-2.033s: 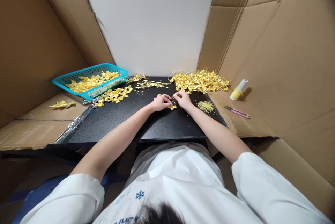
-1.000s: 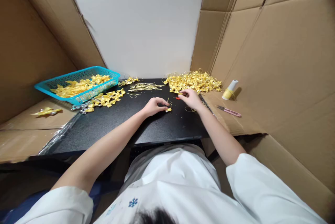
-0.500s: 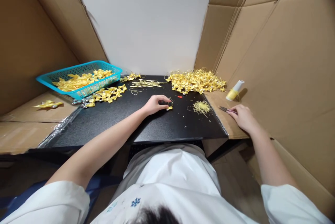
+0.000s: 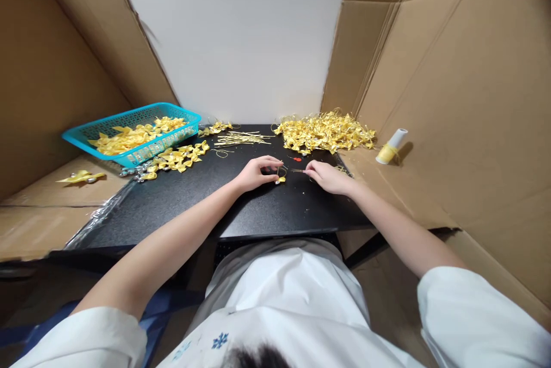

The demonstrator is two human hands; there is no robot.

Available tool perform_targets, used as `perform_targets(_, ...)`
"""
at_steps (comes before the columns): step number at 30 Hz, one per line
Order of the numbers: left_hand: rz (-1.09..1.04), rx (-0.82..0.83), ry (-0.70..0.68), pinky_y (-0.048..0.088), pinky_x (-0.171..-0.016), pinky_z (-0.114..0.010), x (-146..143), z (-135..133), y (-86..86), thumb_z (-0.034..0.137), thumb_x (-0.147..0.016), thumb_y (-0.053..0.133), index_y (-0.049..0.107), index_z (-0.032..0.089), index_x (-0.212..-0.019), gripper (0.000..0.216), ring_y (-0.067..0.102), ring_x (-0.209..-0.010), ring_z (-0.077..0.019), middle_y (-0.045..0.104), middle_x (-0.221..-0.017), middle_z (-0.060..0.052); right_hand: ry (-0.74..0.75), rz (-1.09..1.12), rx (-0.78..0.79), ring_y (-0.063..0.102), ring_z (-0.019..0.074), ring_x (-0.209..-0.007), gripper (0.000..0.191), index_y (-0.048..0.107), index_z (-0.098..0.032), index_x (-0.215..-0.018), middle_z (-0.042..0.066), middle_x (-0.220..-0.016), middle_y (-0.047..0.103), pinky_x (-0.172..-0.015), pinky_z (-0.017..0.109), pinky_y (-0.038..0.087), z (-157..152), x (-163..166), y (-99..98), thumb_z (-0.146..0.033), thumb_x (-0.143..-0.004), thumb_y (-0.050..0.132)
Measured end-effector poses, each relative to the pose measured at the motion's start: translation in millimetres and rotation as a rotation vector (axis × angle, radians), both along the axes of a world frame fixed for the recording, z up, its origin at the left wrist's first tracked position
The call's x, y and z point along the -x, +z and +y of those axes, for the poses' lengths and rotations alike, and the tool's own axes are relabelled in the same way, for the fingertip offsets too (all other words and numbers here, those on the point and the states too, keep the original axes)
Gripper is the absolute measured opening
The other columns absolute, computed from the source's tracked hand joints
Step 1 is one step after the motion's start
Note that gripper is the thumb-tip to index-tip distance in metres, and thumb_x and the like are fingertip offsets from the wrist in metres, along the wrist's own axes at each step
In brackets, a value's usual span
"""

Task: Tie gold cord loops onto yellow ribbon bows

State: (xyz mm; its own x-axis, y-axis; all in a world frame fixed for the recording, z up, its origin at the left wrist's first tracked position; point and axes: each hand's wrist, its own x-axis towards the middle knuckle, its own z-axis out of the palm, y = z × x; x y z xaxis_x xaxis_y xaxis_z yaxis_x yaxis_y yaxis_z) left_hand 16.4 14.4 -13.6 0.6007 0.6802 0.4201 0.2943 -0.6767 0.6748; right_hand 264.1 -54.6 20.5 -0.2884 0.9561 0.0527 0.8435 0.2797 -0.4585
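Observation:
At the middle of the black table, my left hand pinches the string loop of a small yellow ribbon bow between thumb and fingers. The bow hangs low by the thumb tip, with a thin string standing up from it. My right hand is closed on a pair of small snips, whose thin metal points face left, close to the string. Whether the blades are apart is too small to tell. Behind my right hand, a heap of string offcuts is mostly hidden.
A blue basket of yellow bows stands at the left, with loose bows and silvery bells beside it. Cut cords and a bow pile lie behind. A string spool stands right. Cardboard walls enclose both sides.
My right hand has brought the snips leftward from the cardboard at the right edge to near my left hand. My left hand has stayed in place with the bow.

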Motion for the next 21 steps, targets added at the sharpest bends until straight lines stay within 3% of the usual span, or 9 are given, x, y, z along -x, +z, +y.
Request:
perform_targets(6, 0.013, -0.031, -0.042, 0.053, -0.080, -0.031, -1, -1, 0.1, 0.037, -0.075, 0.074, 0.068, 0.018, -0.116, 0.046, 0.064, -0.090, -0.0170, 0.065, -0.117, -0.010, 0.062, -0.021, 0.053, 0.062, 0.0191, -0.096, 0.021, 0.061, -0.014, -0.102, 0.012, -0.107, 0.068, -0.083, 0.027, 0.043, 14, 14, -6.9, -0.026, -0.098, 0.044)
perform_targets(11, 0.040, -0.057, -0.079, 0.053, -0.086, -0.034, -1, -1, -0.6, 0.039, -0.075, 0.074, 0.066, 0.019, -0.120, 0.050, 0.064, -0.090, -0.0165, 0.064, -0.117, -0.010, 0.072, -0.046, 0.110, 0.062, 0.0182, -0.093, 0.023, 0.061, -0.014, -0.104, 0.011, -0.106, 0.068, -0.079, 0.025, 0.042, 17, 17, -0.9, -0.027, -0.098, 0.044)
perform_targets(21, 0.063, -0.055, -0.073, 0.054, -0.086, -0.035, -1, -4, 2.9, 0.041, -0.075, 0.074, 0.065, 0.019, -0.121, 0.051, 0.064, -0.089, -0.0170, 0.063, -0.118, -0.011, 0.164, -0.064, 0.302, 0.055, 0.0145, -0.072, 0.030, 0.065, -0.014, -0.085, 0.005, -0.083, 0.066, -0.066, 0.023, 0.039, 38, 9, 13.1, -0.036, -0.093, 0.047)
